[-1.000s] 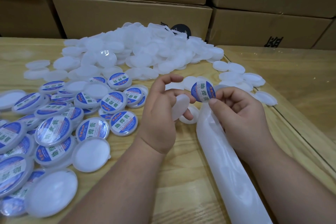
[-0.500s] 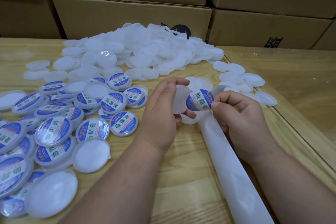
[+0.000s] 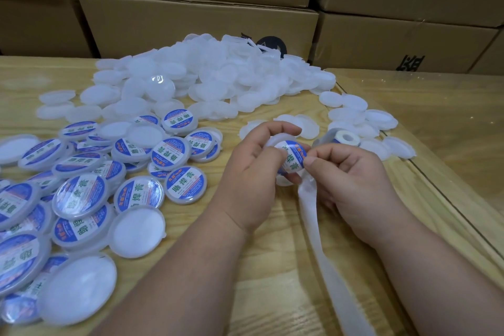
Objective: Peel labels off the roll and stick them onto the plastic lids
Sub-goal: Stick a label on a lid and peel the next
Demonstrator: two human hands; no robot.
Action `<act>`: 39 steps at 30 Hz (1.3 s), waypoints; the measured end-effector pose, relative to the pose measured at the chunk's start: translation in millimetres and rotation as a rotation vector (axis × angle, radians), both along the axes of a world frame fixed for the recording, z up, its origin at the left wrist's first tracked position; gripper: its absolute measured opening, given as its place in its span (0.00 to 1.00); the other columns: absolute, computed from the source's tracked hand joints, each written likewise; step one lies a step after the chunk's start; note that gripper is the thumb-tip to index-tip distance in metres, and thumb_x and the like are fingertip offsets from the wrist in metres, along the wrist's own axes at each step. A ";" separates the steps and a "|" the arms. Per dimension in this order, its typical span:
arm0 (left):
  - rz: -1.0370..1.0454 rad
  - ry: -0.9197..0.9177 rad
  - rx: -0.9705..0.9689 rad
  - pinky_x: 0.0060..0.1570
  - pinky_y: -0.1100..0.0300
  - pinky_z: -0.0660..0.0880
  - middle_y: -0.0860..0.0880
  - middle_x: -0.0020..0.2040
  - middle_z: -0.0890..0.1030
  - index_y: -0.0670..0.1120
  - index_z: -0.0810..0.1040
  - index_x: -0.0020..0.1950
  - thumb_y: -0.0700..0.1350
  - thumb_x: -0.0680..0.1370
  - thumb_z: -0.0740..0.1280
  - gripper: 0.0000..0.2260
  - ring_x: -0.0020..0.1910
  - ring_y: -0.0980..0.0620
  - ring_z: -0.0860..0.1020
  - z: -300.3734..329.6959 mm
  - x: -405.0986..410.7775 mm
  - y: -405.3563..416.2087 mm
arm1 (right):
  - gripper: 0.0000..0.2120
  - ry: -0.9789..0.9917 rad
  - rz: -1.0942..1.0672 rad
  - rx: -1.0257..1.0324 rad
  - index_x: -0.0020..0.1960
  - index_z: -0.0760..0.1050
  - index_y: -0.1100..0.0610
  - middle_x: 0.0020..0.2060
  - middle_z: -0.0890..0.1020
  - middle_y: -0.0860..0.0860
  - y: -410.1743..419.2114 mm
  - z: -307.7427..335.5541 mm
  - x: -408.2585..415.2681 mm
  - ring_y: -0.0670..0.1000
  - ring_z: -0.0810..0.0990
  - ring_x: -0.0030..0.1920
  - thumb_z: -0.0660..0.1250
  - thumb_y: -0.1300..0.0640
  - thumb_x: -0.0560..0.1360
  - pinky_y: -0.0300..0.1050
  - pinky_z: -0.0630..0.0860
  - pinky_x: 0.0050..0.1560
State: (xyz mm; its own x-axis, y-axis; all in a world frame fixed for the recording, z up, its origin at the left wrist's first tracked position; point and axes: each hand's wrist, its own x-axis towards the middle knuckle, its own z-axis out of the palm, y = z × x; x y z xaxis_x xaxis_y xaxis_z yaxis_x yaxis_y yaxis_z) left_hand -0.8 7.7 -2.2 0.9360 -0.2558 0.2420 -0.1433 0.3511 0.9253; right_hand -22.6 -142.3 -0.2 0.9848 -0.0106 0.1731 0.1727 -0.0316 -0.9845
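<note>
Above the table I see my left hand gripping a lid while my right hand pinches the label onto it.

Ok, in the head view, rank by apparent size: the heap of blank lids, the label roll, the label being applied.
1. Heap of blank lids, largest by far.
2. Label roll and label: they look alike in size, and the hands partly cover the label, so unranked.

My left hand covers most of the lid I hold. The label's small print is unreadable. The backing strip runs off the bottom edge.
</note>
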 end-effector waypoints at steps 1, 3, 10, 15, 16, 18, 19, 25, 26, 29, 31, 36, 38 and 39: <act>-0.003 -0.004 0.006 0.29 0.70 0.71 0.43 0.44 0.86 0.43 0.78 0.54 0.38 0.72 0.57 0.15 0.33 0.54 0.81 0.0 -0.3 -0.3 | 0.09 0.007 -0.010 0.002 0.42 0.78 0.69 0.27 0.83 0.47 0.2 0.1 0.3 0.35 0.78 0.26 0.64 0.71 0.80 0.25 0.69 0.28; -0.003 -0.010 0.016 0.29 0.70 0.71 0.45 0.44 0.85 0.44 0.78 0.53 0.38 0.72 0.58 0.14 0.33 0.54 0.80 0.3 -1.0 -0.7 | 0.09 0.012 -0.024 -0.002 0.42 0.79 0.67 0.31 0.85 0.49 0.5 0.4 0.4 0.35 0.78 0.27 0.65 0.70 0.80 0.26 0.70 0.28; 0.009 -0.019 0.074 0.29 0.71 0.71 0.47 0.44 0.85 0.46 0.79 0.52 0.35 0.82 0.59 0.11 0.33 0.55 0.80 1.9 -3.1 1.0 | 0.09 0.003 -0.041 -0.050 0.42 0.80 0.66 0.24 0.80 0.42 0.6 -1.0 0.8 0.38 0.77 0.24 0.65 0.69 0.80 0.26 0.69 0.28; 0.016 -0.027 0.090 0.30 0.71 0.71 0.45 0.45 0.85 0.46 0.79 0.53 0.33 0.82 0.58 0.13 0.32 0.55 0.79 1.6 -3.1 0.8 | 0.08 0.003 -0.059 -0.042 0.43 0.80 0.65 0.24 0.80 0.42 0.9 -1.8 1.5 0.37 0.77 0.25 0.66 0.68 0.80 0.26 0.69 0.28; 0.019 -0.024 0.087 0.30 0.71 0.71 0.43 0.45 0.85 0.46 0.79 0.53 0.32 0.82 0.57 0.14 0.32 0.55 0.79 1.4 -2.7 0.6 | 0.08 0.005 -0.063 -0.040 0.43 0.80 0.65 0.25 0.80 0.42 1.2 -1.9 1.6 0.37 0.77 0.25 0.66 0.68 0.80 0.26 0.69 0.28; 0.021 -0.019 0.072 0.30 0.70 0.72 0.40 0.48 0.85 0.46 0.79 0.53 0.31 0.79 0.57 0.15 0.32 0.54 0.78 1.2 -1.9 0.1 | 0.08 0.009 -0.067 -0.033 0.43 0.81 0.65 0.27 0.82 0.43 1.6 -1.8 1.1 0.37 0.78 0.25 0.66 0.68 0.80 0.26 0.69 0.28; 0.022 -0.016 0.064 0.30 0.70 0.72 0.40 0.49 0.84 0.46 0.79 0.53 0.31 0.76 0.58 0.16 0.32 0.54 0.78 1.4 -1.5 -0.3 | 0.08 0.009 -0.070 -0.030 0.43 0.81 0.65 0.28 0.83 0.44 2.0 -1.3 0.8 0.38 0.78 0.26 0.67 0.68 0.80 0.26 0.70 0.28; 0.044 -0.004 0.104 0.32 0.71 0.73 0.46 0.48 0.86 0.49 0.79 0.55 0.27 0.73 0.56 0.22 0.39 0.58 0.83 -1.0 0.4 -1.5 | 0.11 0.004 -0.078 -0.005 0.43 0.83 0.59 0.37 0.88 0.54 4.2 1.2 -0.3 0.39 0.79 0.26 0.67 0.68 0.80 0.27 0.72 0.28; 0.054 0.001 0.110 0.33 0.70 0.74 0.47 0.48 0.86 0.50 0.79 0.55 0.29 0.71 0.58 0.22 0.41 0.57 0.84 -1.2 0.7 -1.8 | 0.11 0.001 -0.074 -0.005 0.43 0.83 0.59 0.34 0.87 0.53 4.5 1.2 -0.5 0.40 0.79 0.25 0.66 0.68 0.80 0.27 0.72 0.28; 0.101 0.011 0.142 0.41 0.65 0.79 0.49 0.49 0.86 0.56 0.80 0.53 0.34 0.66 0.62 0.23 0.49 0.53 0.85 -2.4 1.7 -2.3 | 0.11 -0.012 -0.078 -0.028 0.45 0.83 0.60 0.26 0.82 0.46 4.6 0.7 -1.1 0.39 0.78 0.24 0.65 0.69 0.80 0.27 0.71 0.28; 0.142 -0.008 0.175 0.45 0.64 0.80 0.52 0.50 0.86 0.60 0.79 0.52 0.34 0.67 0.64 0.23 0.51 0.54 0.85 -3.3 2.2 -2.5 | 0.09 -0.023 -0.073 -0.042 0.48 0.82 0.61 0.23 0.79 0.43 3.8 -0.2 -1.1 0.39 0.78 0.24 0.64 0.70 0.80 0.26 0.71 0.28; 0.213 -0.045 0.240 0.41 0.70 0.77 0.57 0.49 0.86 0.62 0.78 0.52 0.30 0.72 0.66 0.25 0.49 0.60 0.84 -5.8 4.4 -3.0 | 0.10 -0.010 -0.061 -0.086 0.52 0.84 0.57 0.22 0.74 0.42 2.7 -3.6 0.7 0.40 0.72 0.23 0.66 0.67 0.80 0.26 0.69 0.29; 0.246 -0.061 0.268 0.39 0.68 0.78 0.57 0.49 0.85 0.63 0.77 0.51 0.35 0.73 0.66 0.21 0.44 0.56 0.85 -6.8 5.4 -2.7 | 0.10 0.002 -0.056 -0.068 0.51 0.86 0.51 0.23 0.68 0.47 2.5 -3.6 1.8 0.43 0.65 0.24 0.69 0.61 0.76 0.30 0.68 0.29; 0.262 -0.063 0.273 0.38 0.67 0.78 0.57 0.48 0.85 0.64 0.76 0.50 0.37 0.75 0.66 0.19 0.41 0.54 0.85 -7.1 5.9 -2.3 | 0.11 0.004 -0.057 -0.062 0.52 0.86 0.48 0.24 0.65 0.48 2.1 -3.2 2.1 0.45 0.63 0.25 0.68 0.59 0.74 0.32 0.68 0.28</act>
State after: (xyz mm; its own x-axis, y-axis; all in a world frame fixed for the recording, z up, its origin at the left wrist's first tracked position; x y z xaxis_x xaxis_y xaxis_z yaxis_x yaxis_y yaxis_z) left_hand 5.1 5.4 -9.3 0.9637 -0.0723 0.2568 -0.2547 0.0372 0.9663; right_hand -20.5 -140.2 -3.4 0.9836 -0.0563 0.1715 0.1651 -0.1026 -0.9809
